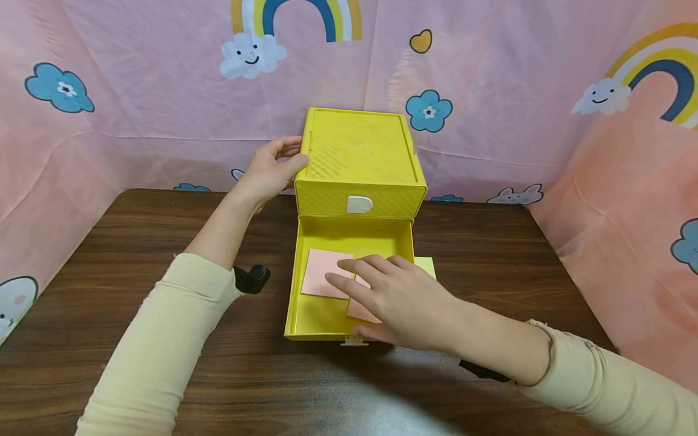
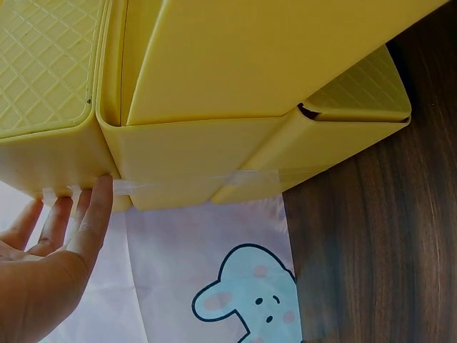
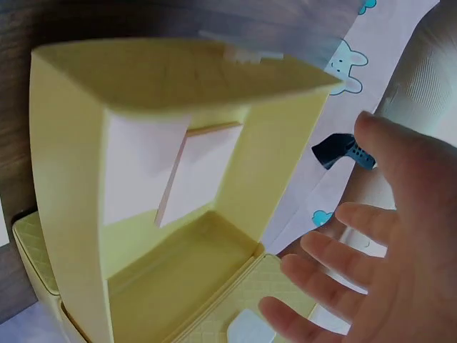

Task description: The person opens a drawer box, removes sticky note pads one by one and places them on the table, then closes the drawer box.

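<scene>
A yellow two-drawer box (image 1: 360, 145) stands on the table, its upper drawer closed and its lower drawer (image 1: 322, 318) pulled out. Inside the lower drawer lie two pink sticky note pads, one flat at the left (image 1: 322, 272) and one partly covered by my right hand in the head view (image 1: 361, 307). With thumb and fingers, my left hand (image 1: 271, 172) touches the upper left side of the box; in the left wrist view its straight fingertips (image 2: 103, 193) rest against the side wall. My right hand (image 1: 406, 303) hovers over the lower drawer, fingers spread, holding nothing.
Beside the drawer's right wall, a pale yellow pad (image 1: 425, 265) lies on the dark wooden table (image 1: 491, 260). The upper drawer has a white handle (image 1: 360, 204); another white handle (image 1: 354, 341) sits on the lower drawer's front. A pink patterned cloth (image 1: 180, 91) hangs behind.
</scene>
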{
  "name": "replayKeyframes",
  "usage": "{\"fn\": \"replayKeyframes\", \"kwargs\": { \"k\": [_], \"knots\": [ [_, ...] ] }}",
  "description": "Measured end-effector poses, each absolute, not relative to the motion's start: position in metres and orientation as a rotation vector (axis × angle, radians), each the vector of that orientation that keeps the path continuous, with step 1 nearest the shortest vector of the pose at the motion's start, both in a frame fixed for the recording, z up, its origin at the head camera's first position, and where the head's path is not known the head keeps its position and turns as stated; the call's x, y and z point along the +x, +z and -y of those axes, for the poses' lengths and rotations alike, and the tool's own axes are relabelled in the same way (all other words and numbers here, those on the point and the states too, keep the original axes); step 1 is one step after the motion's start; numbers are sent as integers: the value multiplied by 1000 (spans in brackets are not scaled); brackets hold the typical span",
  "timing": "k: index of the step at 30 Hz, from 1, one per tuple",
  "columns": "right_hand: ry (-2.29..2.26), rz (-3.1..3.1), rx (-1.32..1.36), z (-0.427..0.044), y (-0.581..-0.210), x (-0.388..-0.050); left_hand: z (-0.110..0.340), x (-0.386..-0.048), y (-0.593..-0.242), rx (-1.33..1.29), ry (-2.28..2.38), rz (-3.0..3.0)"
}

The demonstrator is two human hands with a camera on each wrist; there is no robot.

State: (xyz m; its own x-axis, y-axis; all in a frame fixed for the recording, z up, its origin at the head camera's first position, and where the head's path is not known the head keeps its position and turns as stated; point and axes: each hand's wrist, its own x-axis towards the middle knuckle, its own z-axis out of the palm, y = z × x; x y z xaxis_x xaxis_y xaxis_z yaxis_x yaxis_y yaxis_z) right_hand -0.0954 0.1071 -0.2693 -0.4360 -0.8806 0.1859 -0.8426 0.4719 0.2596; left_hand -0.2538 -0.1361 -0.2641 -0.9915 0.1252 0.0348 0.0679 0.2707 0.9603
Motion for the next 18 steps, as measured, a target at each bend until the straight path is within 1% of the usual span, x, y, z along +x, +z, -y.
{"fn": "replayKeyframes", "kwargs": {
  "k": [18],
  "knots": [
    [-330,2731,1398,-89,-264,-129,136,-253,-262,163,1855,-2453]
  ]
}}
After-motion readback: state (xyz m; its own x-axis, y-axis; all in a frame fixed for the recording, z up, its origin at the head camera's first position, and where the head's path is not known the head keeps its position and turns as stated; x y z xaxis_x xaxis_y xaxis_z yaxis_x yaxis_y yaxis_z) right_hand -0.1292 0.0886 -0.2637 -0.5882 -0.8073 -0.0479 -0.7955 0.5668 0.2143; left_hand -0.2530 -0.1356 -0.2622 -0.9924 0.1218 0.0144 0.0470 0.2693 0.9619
